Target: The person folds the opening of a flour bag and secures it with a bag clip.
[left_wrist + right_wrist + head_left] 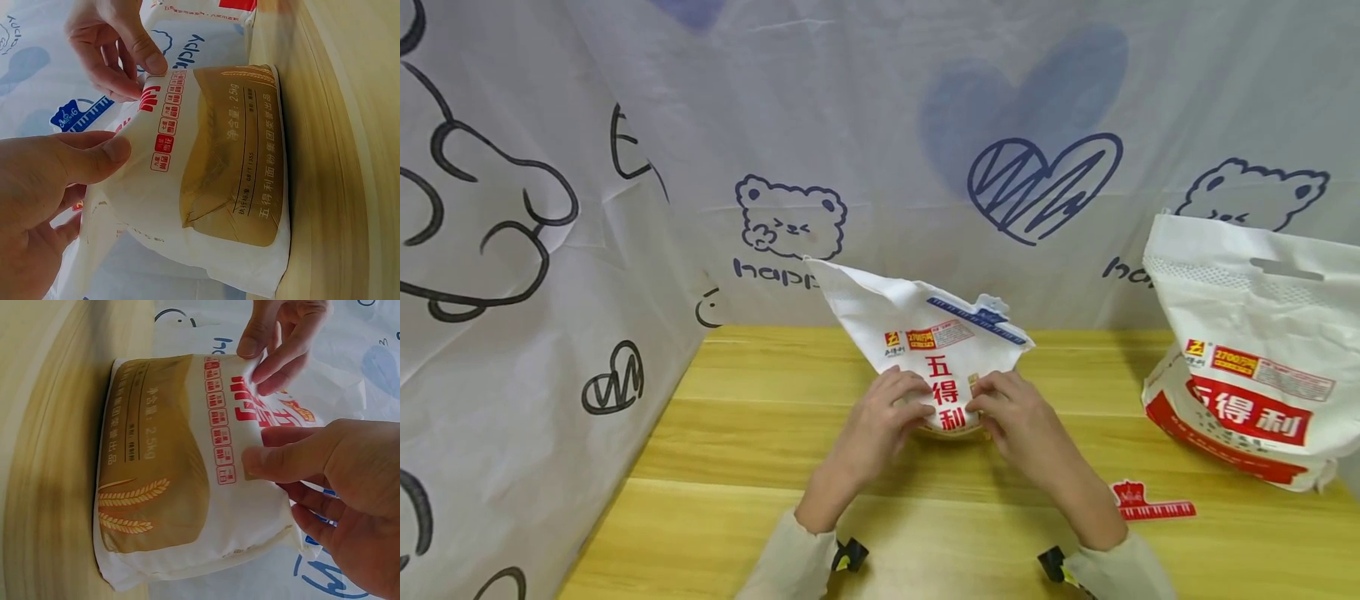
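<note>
A white flour bag (917,333) with red lettering and a brown lower panel stands upright on the table. A blue piano-patterned clip (977,319) is fastened across its folded top at the right, while the left corner of the top sticks up. On the bag's left side, my left hand (883,417) pinches the material, thumb in front, as the left wrist view shows. My right hand (1011,417) grips the right side the same way, its thumb (262,464) pressed on the front just above the brown panel. Both hands hold it around mid-height.
Another white flour bag (1255,333) with a handle slot stands at the right of the table (722,467). A red piano-patterned clip (1153,504) lies beside my right forearm. A printed cloth (865,108) hangs behind the table and along its left.
</note>
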Motion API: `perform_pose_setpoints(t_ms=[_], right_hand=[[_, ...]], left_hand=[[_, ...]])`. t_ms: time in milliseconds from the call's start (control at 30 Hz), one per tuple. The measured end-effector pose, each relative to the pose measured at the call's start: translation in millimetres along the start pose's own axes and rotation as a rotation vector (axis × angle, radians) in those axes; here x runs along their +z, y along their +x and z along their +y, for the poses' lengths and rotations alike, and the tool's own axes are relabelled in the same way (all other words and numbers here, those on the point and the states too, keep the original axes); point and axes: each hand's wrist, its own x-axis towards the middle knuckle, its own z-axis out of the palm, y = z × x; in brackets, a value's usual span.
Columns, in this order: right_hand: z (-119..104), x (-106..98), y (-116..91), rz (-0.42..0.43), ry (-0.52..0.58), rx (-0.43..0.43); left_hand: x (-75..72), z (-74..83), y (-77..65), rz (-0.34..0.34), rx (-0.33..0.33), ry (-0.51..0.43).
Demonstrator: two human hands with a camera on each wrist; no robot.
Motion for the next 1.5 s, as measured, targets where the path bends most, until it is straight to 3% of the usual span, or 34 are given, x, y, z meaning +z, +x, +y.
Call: perform_pose_setpoints(t_ms=[533,967,1200,1500], right_hand=[[2,7,-2,0.062,-0.033,0.008],[1,6,-3,0.054,-0.052,0.011],[5,7,-5,0.056,-0.065,-0.029],[8,14,5,0.091,-0.04,-0.118]], left_hand=[[8.0,-4.4,-1.5,0.05,0.077,0.06],[14.6,-0.8,-2.1,0.078,0.088,0.068],[19.3,-2.0,-6.3,0.107,0.107,0.012],[13.6,-9.8,-9.8,0.133,0.104,-0.008]])
